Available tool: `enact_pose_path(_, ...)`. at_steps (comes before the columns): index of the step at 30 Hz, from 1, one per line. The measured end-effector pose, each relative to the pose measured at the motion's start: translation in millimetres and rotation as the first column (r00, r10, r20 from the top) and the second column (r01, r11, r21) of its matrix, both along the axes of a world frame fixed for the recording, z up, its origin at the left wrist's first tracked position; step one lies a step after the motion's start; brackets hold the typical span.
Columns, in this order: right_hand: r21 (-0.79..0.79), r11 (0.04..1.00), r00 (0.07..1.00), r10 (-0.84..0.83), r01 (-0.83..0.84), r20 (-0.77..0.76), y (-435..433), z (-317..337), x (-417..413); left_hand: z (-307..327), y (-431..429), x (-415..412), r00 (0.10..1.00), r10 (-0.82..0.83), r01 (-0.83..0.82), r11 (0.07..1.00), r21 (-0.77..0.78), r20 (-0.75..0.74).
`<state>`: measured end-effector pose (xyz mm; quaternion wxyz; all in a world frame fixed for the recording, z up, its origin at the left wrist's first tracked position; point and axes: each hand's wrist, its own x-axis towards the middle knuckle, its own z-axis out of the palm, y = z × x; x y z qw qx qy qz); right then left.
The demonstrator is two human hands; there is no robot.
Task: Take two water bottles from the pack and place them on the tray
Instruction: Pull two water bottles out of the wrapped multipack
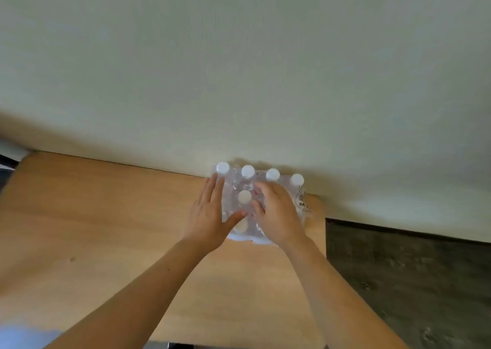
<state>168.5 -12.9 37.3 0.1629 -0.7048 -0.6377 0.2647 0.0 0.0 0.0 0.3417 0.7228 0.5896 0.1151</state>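
Pack (297,202) holds white-capped bottles (245,197); both hands (207,215) on it.

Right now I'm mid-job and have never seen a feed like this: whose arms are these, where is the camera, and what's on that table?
There is no machine here. The single picture comes from a wide-angle camera worn on a person's head, looking forward and down, so the bare arms reaching in are the wearer's own.

On the wooden table, pushed against the pale wall, stands a shrink-wrapped pack of water bottles with white caps.

The left hand lies flat against the pack's left side, fingers straight. The right hand rests on top, fingers curled into the wrap. No bottle is lifted out yet, and no tray is in view.
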Motion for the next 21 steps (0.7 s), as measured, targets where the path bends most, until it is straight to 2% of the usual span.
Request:
enact_pose_path(2, 0.021, 0.998, 0.997, 0.062, -0.063, 0.046, 4.6, -9.6, 8.5, -5.8, 2.5, 9.4, 0.999, -0.024, 0.025, 0.999, 0.041, -0.030)
enact_pose_path(7, -0.009, 0.977, 0.972, 0.214, -0.214, 0.093, 13.3, -30.3, 15.8, -24.9, 1.8, 18.2, 0.971, -0.047, 0.091, 0.979, 0.181, -0.236)
enact_pose_path(11, 0.039, 0.953, 0.944, 0.292, -0.301, 0.153, 21.4, -35.4, 11.5, -30.1, 2.4, 17.7, 0.945, -0.061, 0.145, 0.958, 0.246, -0.321)
enact_pose_path(17, 0.145, 0.928, 0.933, 0.319, -0.343, 0.168, 26.3, -35.1, 6.0, -30.0, 2.7, 17.6, 0.935, -0.077, 0.167, 0.956, 0.240, -0.346)
enact_pose_path(21, 0.082, 0.932, 0.925, 0.334, -0.353, 0.184, 23.9, -24.2, 4.2, -27.2, 1.5, 15.2, 0.952, -0.084, 0.149, 0.967, 0.206, -0.294)
